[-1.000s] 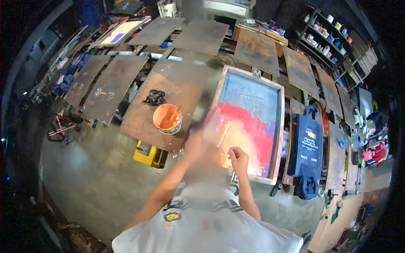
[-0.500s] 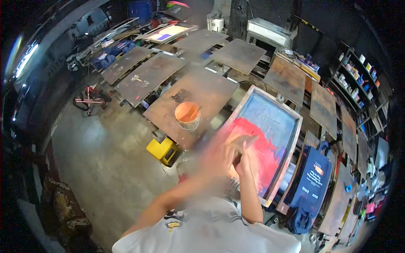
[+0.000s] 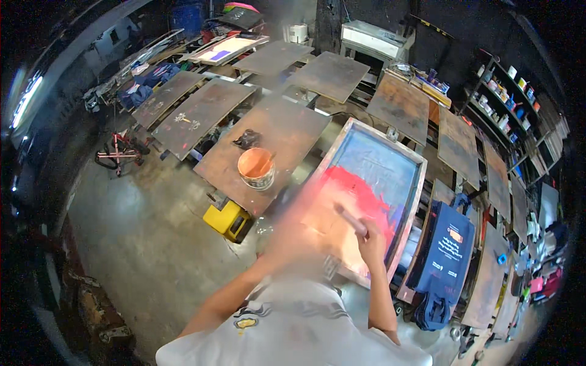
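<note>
A wood-framed printing screen (image 3: 417,183) lies tilted before me. Its mesh is blue at the far end, with a red band and a broad pale-orange area nearer me. My right hand (image 3: 371,243) is closed around one end of a short, pinkish stick-like tool (image 3: 351,221), held over the orange area. I cannot make out the tool's exact kind. My left forearm (image 3: 235,296) reaches in from the lower left. A blur near the screen's near-left corner hides my left hand and its fingers. On the brown board left of the screen stands a bucket (image 3: 256,169) smeared with orange.
A crumpled dark piece (image 3: 247,139) lies beside the bucket. Below that board is a yellow step stool (image 3: 227,221). Right of the screen, a navy bag (image 3: 444,250) lies on a board. More flat boards (image 3: 329,76) stand in rows, and a bottle shelf (image 3: 510,100) is at far right.
My hands were together over the screen; now they are apart, the right holding the tool and the left drawn back into the blur. The view has shifted slightly, and more pale orange shows.
</note>
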Demonstrator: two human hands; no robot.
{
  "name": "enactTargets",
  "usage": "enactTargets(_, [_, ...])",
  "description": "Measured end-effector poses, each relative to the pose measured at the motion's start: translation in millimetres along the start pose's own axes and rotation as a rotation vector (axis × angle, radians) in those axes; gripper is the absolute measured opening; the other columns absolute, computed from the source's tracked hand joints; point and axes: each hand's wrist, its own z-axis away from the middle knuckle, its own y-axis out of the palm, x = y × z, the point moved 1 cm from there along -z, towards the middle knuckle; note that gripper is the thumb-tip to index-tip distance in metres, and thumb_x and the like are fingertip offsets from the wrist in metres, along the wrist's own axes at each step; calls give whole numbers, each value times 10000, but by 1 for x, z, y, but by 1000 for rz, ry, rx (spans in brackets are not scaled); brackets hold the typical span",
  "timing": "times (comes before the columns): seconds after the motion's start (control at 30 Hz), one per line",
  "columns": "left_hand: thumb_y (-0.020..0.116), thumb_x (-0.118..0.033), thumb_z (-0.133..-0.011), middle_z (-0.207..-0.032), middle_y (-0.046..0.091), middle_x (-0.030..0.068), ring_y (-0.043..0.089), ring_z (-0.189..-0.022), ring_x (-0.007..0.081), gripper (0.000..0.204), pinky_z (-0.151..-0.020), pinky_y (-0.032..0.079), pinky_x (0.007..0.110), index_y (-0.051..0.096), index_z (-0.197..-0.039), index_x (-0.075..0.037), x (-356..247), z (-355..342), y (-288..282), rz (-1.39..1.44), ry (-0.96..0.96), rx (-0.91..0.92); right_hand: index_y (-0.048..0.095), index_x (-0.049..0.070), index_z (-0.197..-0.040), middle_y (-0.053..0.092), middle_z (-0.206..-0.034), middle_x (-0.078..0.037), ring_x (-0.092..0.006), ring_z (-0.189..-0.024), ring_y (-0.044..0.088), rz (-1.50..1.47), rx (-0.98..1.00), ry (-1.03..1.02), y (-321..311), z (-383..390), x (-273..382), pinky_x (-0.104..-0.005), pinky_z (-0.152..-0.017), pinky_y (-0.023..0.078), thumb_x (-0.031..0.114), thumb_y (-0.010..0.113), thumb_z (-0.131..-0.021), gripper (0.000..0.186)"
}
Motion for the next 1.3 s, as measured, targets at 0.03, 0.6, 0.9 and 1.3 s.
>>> enactTargets(0.03, [711, -160, -821, -1118, 584, 139, 559, -1022, 332, 350, -902, 452, 436, 604, -1137, -53, -23, -8, -20, 75, -118, 50, 675, 100, -1070, 674, -1014, -112, -346, -852, 644, 95, 26, -9, -2, 15, -4, -436, -741, 522, 26, 671, -783, 296])
enactTargets(0.6, [765, -331, -803, -1238, 538, 171, 528, -1143, 357, 575, -972, 428, 407, 541, -1249, -45, 5, -20, -13, 122, -91, 385, 659, 110, -996, 629, -974, -50, -263, -954, 582, 390, 232, -232, 44, 36, 21, -404, -770, 468, 90, 653, -696, 300])
enactTargets(0.9, [701, -295, -867, -1189, 577, 184, 560, -1106, 375, 506, -926, 459, 432, 521, -1261, -34, -14, -36, -11, 126, -340, 586, 644, 121, -1053, 609, -1001, -47, -252, -974, 563, 431, 266, -228, 66, 39, 18, -423, -778, 443, 137, 611, -742, 313])
enactTargets(1.3, [683, -271, -885, -1210, 599, 164, 567, -1118, 374, 462, -908, 469, 434, 515, -1270, -79, 56, 3, 22, 12, -223, 537, 616, 110, -1048, 587, -987, -41, -245, -978, 546, 541, 242, -231, 79, 34, 23, -403, -742, 441, 182, 594, -762, 297])
